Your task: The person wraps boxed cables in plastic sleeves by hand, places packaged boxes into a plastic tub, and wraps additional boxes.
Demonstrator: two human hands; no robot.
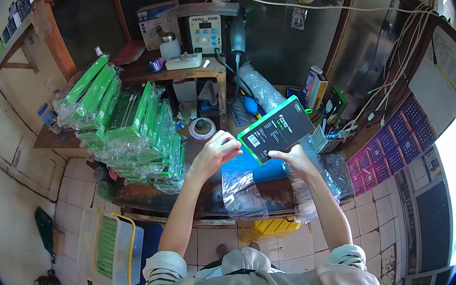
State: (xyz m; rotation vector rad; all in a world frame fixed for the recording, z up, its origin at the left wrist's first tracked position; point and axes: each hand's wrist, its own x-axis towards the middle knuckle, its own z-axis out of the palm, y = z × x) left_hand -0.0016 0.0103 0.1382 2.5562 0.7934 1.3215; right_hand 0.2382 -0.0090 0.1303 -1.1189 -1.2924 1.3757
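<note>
A black and green charging cable box (277,128) is tilted above the workbench, its printed face with a barcode towards me. My right hand (299,162) grips its lower edge, the thumb lying on the printed face. At the box's left end, my left hand (215,154) is closed, with curled fingertips pinching at the green edge; exactly what lies between them is partly hidden. Below the hands, a clear plastic bag (243,197) and a blue surface (268,171) lie at the bench's front. Another clear plastic wrap (307,204) hangs over the edge under my right wrist.
Plastic-wrapped green packs (135,131) stand in a tall stack at left. A tape roll (202,128) sits behind my left hand. A pen basket (324,141) stands at right, with cables (382,98) above. A hot-air station (206,34) occupies the shelf; a lidded bin (107,248) is on the floor.
</note>
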